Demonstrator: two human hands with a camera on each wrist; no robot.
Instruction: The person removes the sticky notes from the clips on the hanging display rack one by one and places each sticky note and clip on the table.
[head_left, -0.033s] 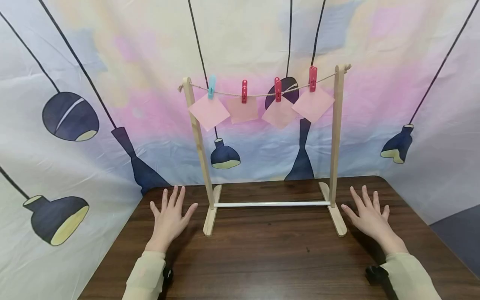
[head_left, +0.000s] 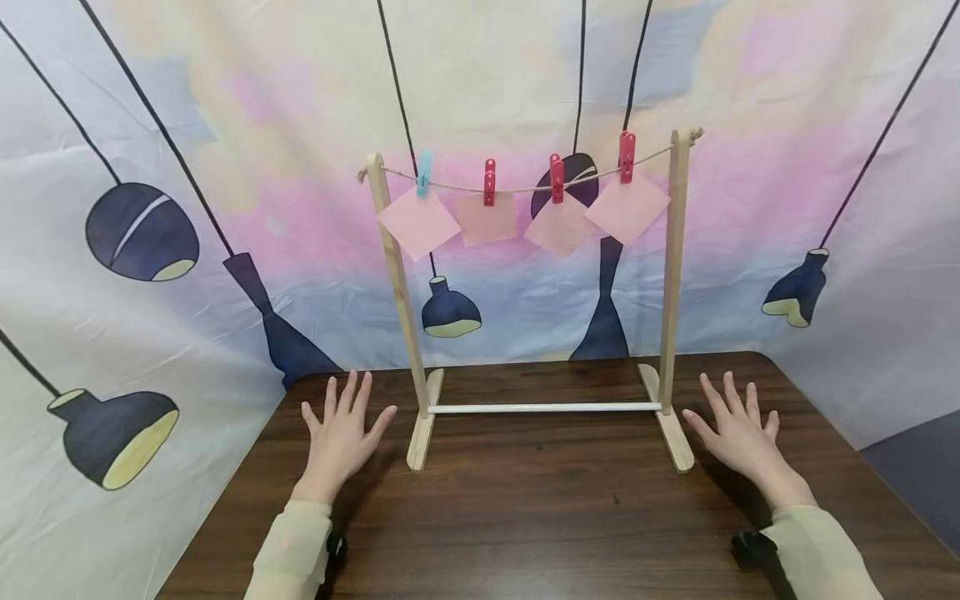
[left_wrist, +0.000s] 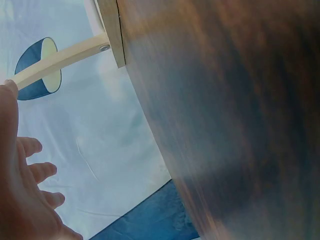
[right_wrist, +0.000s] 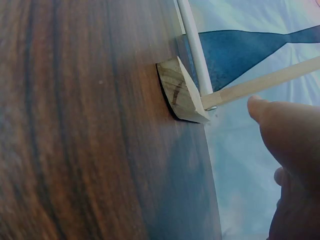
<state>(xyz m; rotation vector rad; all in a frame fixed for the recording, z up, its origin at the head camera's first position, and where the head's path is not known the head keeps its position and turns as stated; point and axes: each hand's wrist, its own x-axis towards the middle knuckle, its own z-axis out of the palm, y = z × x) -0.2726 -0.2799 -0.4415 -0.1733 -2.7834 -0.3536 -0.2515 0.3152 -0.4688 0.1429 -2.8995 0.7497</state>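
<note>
Plainly, both hands are spread: the left hand (head_left: 339, 437) has its fingers fanned and thumb turned inward, and the right hand (head_left: 742, 437) mirrors it. Both reach over the surface, the left towards its far left corner, the right towards its far right one (whether either palm touches the wood, I cannot tell).

Between them, near the far edge, stands a wooden rack (head_left: 670, 275), upright and apart from both hands. Its left foot (head_left: 422, 442) is just beside the left thumb and its right foot (head_left: 675, 437) just beside the right thumb; a white rod (head_left: 543, 408) joins the two sides low down.

Above hand level, a cord (head_left: 517, 191) sags between the post tops. From left to right it carries a blue clothespin (head_left: 423, 173) and three red clothespins (head_left: 490, 183), each with a pink paper square (head_left: 418, 223) hanging under it, the second straight, the others tilted.

Pale sleeves (head_left: 291, 546) cross the near part of the brown table (head_left: 540, 517), a black device (head_left: 752, 552) at each wrist. Behind the far edge hangs a pastel cloth (head_left: 300, 125) printed with dark lamps (head_left: 450, 308).
</note>
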